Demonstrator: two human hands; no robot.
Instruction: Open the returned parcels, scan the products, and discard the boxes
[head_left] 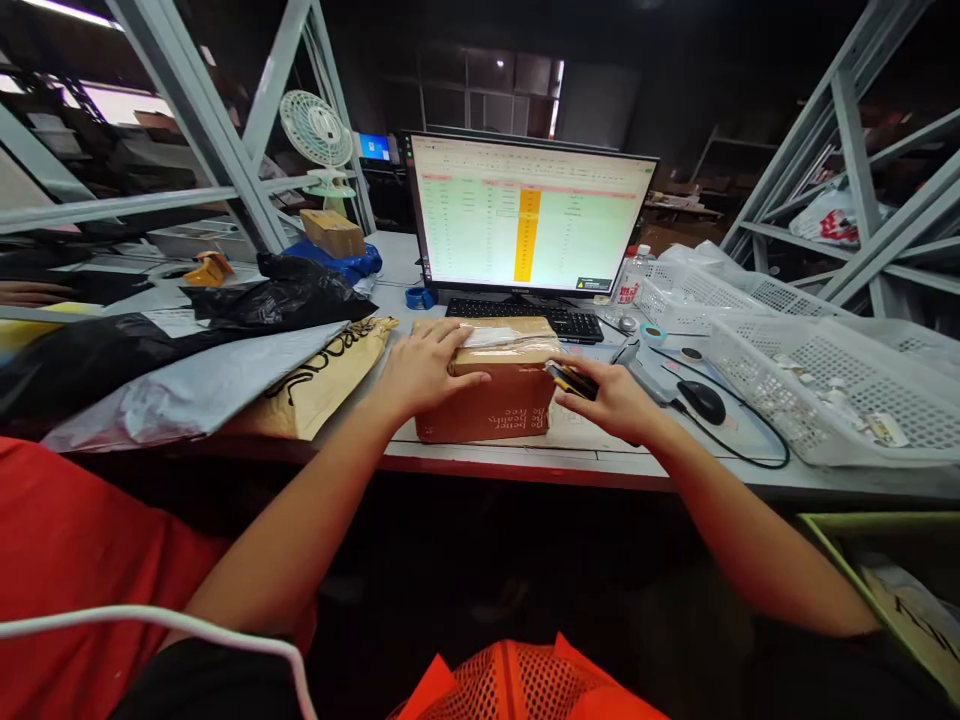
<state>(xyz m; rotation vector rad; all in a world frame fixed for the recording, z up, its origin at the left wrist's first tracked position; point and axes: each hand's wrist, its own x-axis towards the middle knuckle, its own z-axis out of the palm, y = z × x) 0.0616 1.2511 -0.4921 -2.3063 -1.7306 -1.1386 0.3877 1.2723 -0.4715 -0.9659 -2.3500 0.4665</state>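
Observation:
A brown cardboard box (484, 405) with clear tape over its top stands at the desk's front edge, its printed words upside down. My left hand (427, 365) rests on the box's left top edge, fingers stretched out over the top and thumb along the near edge. In my right hand (611, 395) is a box cutter (571, 380) with a yellow and black handle. Its tip is at the box's right top corner; whether the blade touches the tape I cannot tell.
Behind the box are a keyboard (581, 325) and a monitor (525, 220). White plastic baskets (810, 400), a mouse (701, 402) and a scanner (641, 370) with its cable lie right. Mailing bags (202, 385) cover the left side; a fan (315, 128) stands behind.

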